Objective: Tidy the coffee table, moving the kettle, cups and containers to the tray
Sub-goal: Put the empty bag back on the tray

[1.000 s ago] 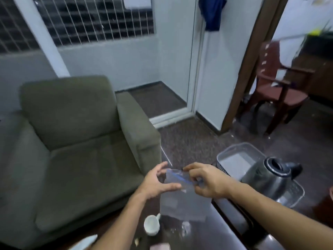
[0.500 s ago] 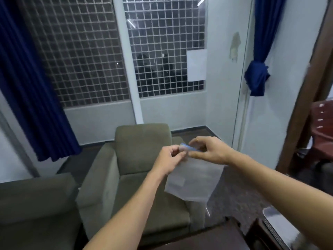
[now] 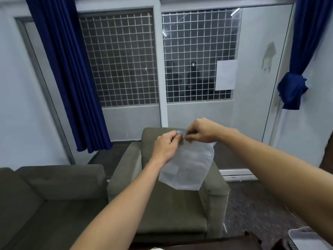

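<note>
A clear plastic zip bag (image 3: 189, 168) with a blue seal strip hangs in the air in front of me, over the olive armchair. My left hand (image 3: 166, 147) pinches the left end of the seal strip. My right hand (image 3: 200, 131) pinches the strip just to the right, fingers closed on it. The bag looks empty and droops below both hands. A corner of the grey plastic tray (image 3: 306, 239) shows at the bottom right. The kettle and cups are out of view.
An olive armchair (image 3: 169, 204) stands straight ahead, and a matching sofa (image 3: 45, 199) is at the left. The dark coffee table edge (image 3: 207, 244) runs along the bottom. Behind are grilled windows and blue curtains (image 3: 75, 78).
My view has risen from the table to the window wall. Both hands came up with the bag and moved close together at its seal. Kettle and cup have left the frame.
</note>
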`<state>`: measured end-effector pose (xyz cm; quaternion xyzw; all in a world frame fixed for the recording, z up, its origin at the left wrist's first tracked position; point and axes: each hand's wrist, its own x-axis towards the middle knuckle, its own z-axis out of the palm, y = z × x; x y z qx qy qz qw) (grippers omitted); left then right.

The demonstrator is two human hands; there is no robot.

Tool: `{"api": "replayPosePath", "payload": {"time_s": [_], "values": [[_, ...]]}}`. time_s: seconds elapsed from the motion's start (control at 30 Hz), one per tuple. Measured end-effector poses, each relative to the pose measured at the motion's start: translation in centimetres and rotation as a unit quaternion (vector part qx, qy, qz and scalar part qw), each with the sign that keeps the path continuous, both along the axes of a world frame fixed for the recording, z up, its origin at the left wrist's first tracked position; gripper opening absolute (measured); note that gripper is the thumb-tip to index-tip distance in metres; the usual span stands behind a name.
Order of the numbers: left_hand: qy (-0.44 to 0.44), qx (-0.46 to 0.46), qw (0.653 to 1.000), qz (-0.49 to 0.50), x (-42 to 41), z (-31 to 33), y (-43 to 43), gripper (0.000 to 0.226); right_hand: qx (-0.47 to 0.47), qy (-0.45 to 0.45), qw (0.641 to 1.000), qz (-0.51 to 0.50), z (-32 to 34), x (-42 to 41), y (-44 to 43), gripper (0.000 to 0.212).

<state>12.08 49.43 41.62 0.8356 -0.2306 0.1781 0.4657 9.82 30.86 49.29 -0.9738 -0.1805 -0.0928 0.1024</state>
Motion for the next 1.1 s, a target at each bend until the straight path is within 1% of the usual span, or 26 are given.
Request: {"api": "replayPosePath", "payload": {"time_s": [0.1, 0.17, 0.3, 0.43, 0.5, 0.53, 0.6, 0.67, 0.7, 0.73, 0.77, 0.83, 0.9, 0.97, 1.0, 1.1], "values": [[-0.008, -0.032, 0.999, 0.023, 0.4, 0.6, 1.7, 0.029, -0.004, 0.013, 1.000, 0.014, 0.2, 0.9, -1.1, 0.016], [-0.005, -0.045, 0.998, 0.043, 0.9, 0.9, 3.4, 0.029, 0.014, 0.024, 1.000, 0.006, 0.1, 1.3, -2.6, 0.014], [0.017, -0.058, 0.998, 0.035, 1.3, 0.8, 5.3, 0.029, 0.128, 0.053, 0.990, -0.028, -1.5, 1.3, -4.7, 0.016], [0.028, -0.069, 0.997, 0.023, 1.9, 0.5, 4.7, 0.031, 0.219, 0.023, 0.974, -0.057, -3.4, 0.9, -5.1, 0.020], [0.047, -0.090, 0.995, 0.013, 2.5, 0.1, 4.5, 0.031, 0.313, 0.023, 0.947, -0.072, -4.1, 0.3, -5.7, 0.019], [0.056, -0.101, 0.993, 0.007, 2.7, -0.2, 4.3, 0.031, 0.368, 0.022, 0.926, -0.082, -4.4, 0.0, -6.0, 0.018], [0.073, -0.124, 0.989, -0.016, 3.0, -0.4, 3.3, 0.028, 0.477, 0.035, 0.872, -0.101, -5.1, -0.8, -6.6, 0.016], [0.085, -0.155, 0.983, -0.041, 2.9, -0.4, 1.6, 0.027, 0.558, 0.098, 0.818, -0.098, -5.6, -2.0, -7.1, 0.026], [0.088, -0.173, 0.980, -0.050, 2.9, -0.4, 0.6, 0.027, 0.574, 0.138, 0.801, -0.095, -5.9, -2.6, -7.2, 0.033], [0.089, -0.187, 0.977, -0.057, 2.8, -0.3, -0.3, 0.026, 0.571, 0.164, 0.799, -0.098, -6.3, -3.1, -7.4, 0.038], [0.090, -0.197, 0.974, -0.065, 2.6, -0.3, -1.2, 0.026, 0.556, 0.172, 0.806, -0.107, -6.7, -3.6, -7.6, 0.036], [0.099, -0.214, 0.968, -0.089, 2.4, -0.4, -3.0, 0.025, 0.516, 0.138, 0.833, -0.147, -7.1, -4.4, -8.0, 0.025], [0.136, -0.226, 0.956, -0.132, 2.3, -0.6, -4.5, 0.024, 0.485, 0.083, 0.851, -0.185, -7.0, -5.0, -8.9, 0.018], [0.166, -0.201, 0.950, -0.172, 2.2, -1.1, -6.0, 0.027, 0.478, 0.054, 0.853, -0.203, -6.8, -6.0, -10.5, 0.013], [0.172, -0.182, 0.950, -0.185, 2.1, -1.6, -6.8, 0.025, 0.476, 0.048, 0.852, -0.212, -6.7, -6.5, -11.4, 0.009], [0.183, -0.152, 0.943, -0.233, 1.5, -3.4, -9.7, 0.018, 0.452, 0.048, 0.857, -0.242, -6.6, -8.2, -14.6, 0.011]]}}
